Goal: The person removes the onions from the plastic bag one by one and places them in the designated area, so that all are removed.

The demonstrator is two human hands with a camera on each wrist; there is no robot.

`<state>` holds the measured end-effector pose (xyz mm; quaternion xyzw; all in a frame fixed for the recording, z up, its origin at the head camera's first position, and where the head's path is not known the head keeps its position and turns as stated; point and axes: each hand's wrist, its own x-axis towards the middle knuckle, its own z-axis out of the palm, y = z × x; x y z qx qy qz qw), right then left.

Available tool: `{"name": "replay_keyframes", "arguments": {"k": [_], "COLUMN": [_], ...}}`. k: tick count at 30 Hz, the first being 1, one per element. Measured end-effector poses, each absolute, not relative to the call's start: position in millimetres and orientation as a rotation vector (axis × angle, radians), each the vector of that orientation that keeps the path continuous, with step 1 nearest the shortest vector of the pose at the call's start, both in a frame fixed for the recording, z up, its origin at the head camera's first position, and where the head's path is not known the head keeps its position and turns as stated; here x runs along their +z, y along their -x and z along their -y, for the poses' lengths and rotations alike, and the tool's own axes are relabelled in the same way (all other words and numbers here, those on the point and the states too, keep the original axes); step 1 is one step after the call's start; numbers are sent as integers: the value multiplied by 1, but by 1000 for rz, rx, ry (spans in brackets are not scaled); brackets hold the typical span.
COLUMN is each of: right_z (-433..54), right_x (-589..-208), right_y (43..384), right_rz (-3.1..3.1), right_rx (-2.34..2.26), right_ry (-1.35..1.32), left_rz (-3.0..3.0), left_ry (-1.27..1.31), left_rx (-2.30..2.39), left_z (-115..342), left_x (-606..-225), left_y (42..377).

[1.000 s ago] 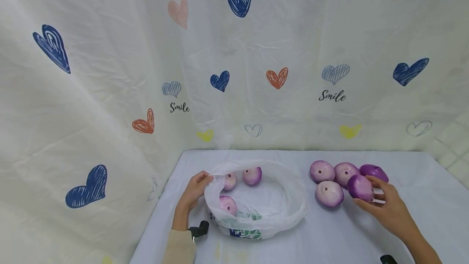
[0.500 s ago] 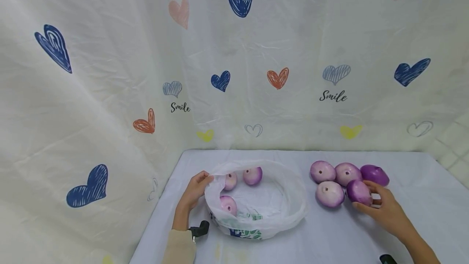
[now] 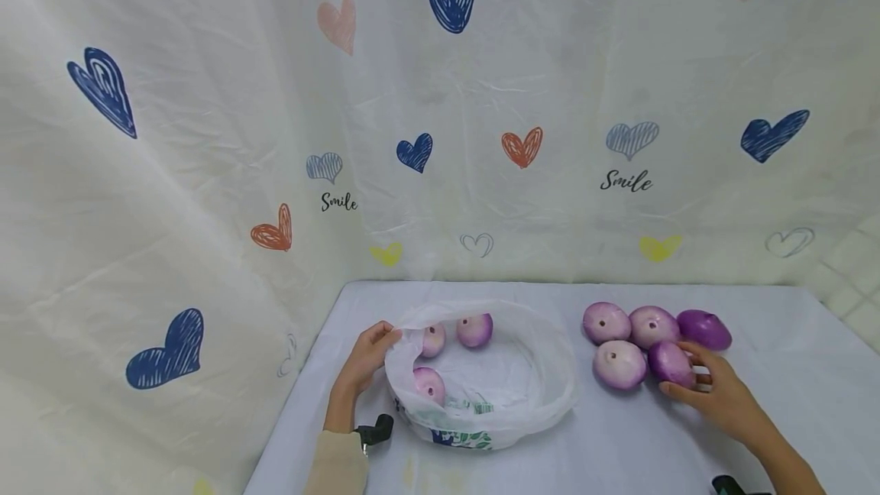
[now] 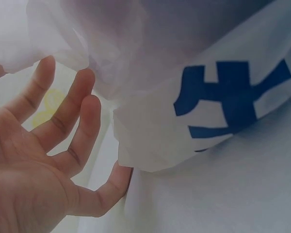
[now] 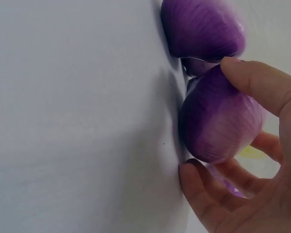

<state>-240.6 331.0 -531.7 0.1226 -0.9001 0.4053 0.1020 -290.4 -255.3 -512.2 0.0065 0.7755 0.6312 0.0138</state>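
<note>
My left hand (image 3: pixel 364 361) grips the left rim of a white plastic bag (image 3: pixel 525 426), which stands with its mouth spread wide. Inside the bag, three purple onions (image 3: pixel 474 331) show along its left and back. In the left wrist view, the fingertips meet the bag wall (image 4: pixel 150 131), which carries blue print. On the right, my right hand (image 3: pixel 722 396) holds a purple onion (image 3: pixel 670 363) between thumb and fingers; it sits low at the tabletop in the right wrist view. Several other onions (image 3: pixel 619 365) lie clustered beside it, to the left and behind.
A white cloth covers the table (image 3: pixel 591 449). Behind it hangs a pale curtain (image 3: pixel 564 82) printed with hearts and "Smile". Black wrist-camera pieces show near my left wrist (image 3: pixel 374 429) and at the bottom right.
My right hand has moved slightly left and down with the onion, bringing it down beside the cluster. The left hand and the bag stay put.
</note>
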Motion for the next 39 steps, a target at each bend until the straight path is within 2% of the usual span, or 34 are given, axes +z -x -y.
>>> {"name": "replay_keyframes", "arguments": {"k": [17, 26, 31, 39], "right_z": [-329, -324, -303, -239], "right_x": [-532, -507, -486, -455], "right_y": [240, 229, 225, 215], "right_rz": [2620, 2669, 2556, 2430], "right_rx": [1161, 1080, 1069, 1240], "right_ry": [-375, -237, -266, -383], "left_rz": [-2357, -2368, -2386, -2374], "left_ry": [-17, -7, -6, -7], "left_rx": [2028, 2020, 2008, 2012], "left_z": [255, 255, 254, 255], "left_x": [-512, -514, -513, -512], "left_y": [292, 292, 291, 292]}}
